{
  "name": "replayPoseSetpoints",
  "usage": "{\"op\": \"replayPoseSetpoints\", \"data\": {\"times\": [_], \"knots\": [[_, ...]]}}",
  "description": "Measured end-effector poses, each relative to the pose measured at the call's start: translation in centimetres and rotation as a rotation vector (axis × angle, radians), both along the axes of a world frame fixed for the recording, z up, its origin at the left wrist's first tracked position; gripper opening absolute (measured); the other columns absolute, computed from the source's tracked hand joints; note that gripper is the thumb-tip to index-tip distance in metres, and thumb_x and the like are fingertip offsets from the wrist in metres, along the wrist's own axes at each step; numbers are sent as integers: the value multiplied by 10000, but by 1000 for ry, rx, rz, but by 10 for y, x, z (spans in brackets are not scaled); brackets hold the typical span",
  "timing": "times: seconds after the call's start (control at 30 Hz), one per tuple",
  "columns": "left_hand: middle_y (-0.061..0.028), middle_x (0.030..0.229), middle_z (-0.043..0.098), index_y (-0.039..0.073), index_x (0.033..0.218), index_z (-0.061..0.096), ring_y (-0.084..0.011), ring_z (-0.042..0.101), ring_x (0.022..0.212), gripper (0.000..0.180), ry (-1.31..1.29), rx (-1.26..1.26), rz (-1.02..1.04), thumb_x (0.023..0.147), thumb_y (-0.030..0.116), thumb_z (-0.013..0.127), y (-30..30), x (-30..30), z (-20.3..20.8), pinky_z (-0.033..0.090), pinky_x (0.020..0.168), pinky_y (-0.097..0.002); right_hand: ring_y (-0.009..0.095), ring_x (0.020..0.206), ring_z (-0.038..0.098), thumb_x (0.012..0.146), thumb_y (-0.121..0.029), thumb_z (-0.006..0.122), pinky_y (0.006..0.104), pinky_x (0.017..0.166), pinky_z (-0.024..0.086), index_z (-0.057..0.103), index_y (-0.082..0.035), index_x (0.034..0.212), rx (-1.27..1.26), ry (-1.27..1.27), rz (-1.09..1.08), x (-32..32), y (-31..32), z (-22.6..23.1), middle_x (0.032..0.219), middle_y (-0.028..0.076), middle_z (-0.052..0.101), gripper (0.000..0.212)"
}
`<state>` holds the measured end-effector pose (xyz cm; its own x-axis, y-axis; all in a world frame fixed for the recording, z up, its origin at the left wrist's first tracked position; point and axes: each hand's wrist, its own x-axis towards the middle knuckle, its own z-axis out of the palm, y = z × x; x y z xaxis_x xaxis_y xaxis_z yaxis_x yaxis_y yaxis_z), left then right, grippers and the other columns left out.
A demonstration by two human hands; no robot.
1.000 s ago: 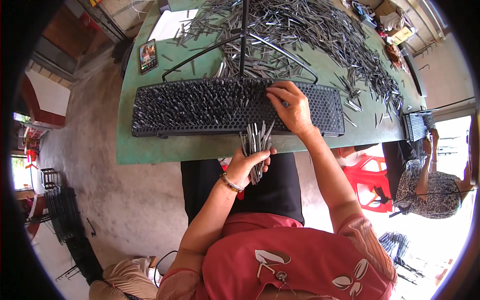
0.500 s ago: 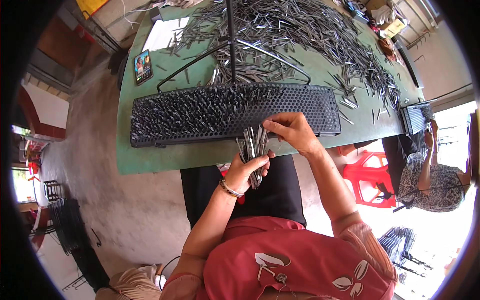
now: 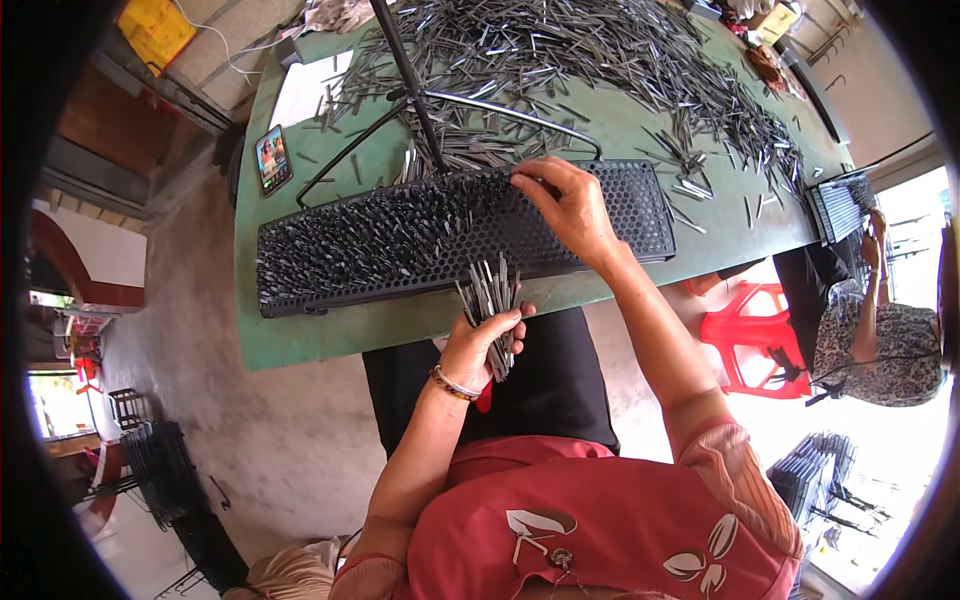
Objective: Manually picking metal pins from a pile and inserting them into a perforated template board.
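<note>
1. A black tray (image 3: 640,205) full of small round holes lies near the middle, toward 12 o'clock.
2. Dark, thin strips (image 3: 345,245) stand packed in its 9 o'clock part. Its 3 o'clock part shows open holes.
3. The tray sits on a green table (image 3: 320,335), close to the edge by the person.
4. A big, messy pile (image 3: 600,50) of strips lies on the table at 1 o'clock. A black pole (image 3: 402,60) with two legs stands just past the tray, near 11.
5. A phone (image 3: 272,160) lies on the table at 10 o'clock, its screen lit. White paper (image 3: 305,95) is just past it, near 11.
6. A red stool (image 3: 750,335) and another person (image 3: 870,345) are at 3 o'clock. Gray floor (image 3: 220,330) shows at 9.
7. The left hand (image 3: 474,345) is at 6 o'clock, just below the tray. Its fingers and thumb wrap around a bunch (image 3: 490,285) of strips that points to 12.
8. The right hand (image 3: 570,205) bends over the tray, between 1 and 2. Its thumb and first finger are close together, pointing to 10. I cannot tell if they pinch a strip.
</note>
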<state>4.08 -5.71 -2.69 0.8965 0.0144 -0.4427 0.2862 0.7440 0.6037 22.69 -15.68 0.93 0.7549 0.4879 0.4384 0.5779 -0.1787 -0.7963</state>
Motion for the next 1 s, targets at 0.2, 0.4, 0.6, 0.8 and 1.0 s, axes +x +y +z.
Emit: {"op": "replayPoseSetpoints", "data": {"times": [0.2,0.4,0.6,0.8,1.0], "knots": [[-101,938,642,52,1108,539,-109,582,687,291,20,-9,9,826,55,612,-1,0,3,488,541,-235,181,741,616,842,-83,642,284,641,487,647,1,955,-13,-67,88,2,2,1,885,98,642,141],[-97,934,639,50,1122,535,-109,576,691,309,36,-15,4,823,50,614,0,1,3,483,544,-236,217,766,628,838,-76,637,295,658,493,639,0,961,-41,-58,182,3,3,6,888,109,640,144],[-92,931,635,48,1151,522,-108,569,687,352,35,-29,7,814,51,624,0,0,3,479,545,-236,268,808,626,828,-65,637,329,719,492,638,-2,943,-55,-156,264,11,2,8,886,114,642,131],[-95,931,635,48,1176,512,-104,572,683,369,31,-48,1,821,65,614,2,1,5,480,547,-233,265,828,628,829,-62,636,324,748,494,645,-7,944,-8,-146,288,13,0,6,893,112,651,128],[-88,989,618,58,1237,485,-92,558,727,402,14,-23,-52,848,70,580,5,1,1,482,572,-235,188,774,632,847,-66,626,285,689,508,644,1,965,-81,-52,277,9,0,1,926,102,656,138]]}}
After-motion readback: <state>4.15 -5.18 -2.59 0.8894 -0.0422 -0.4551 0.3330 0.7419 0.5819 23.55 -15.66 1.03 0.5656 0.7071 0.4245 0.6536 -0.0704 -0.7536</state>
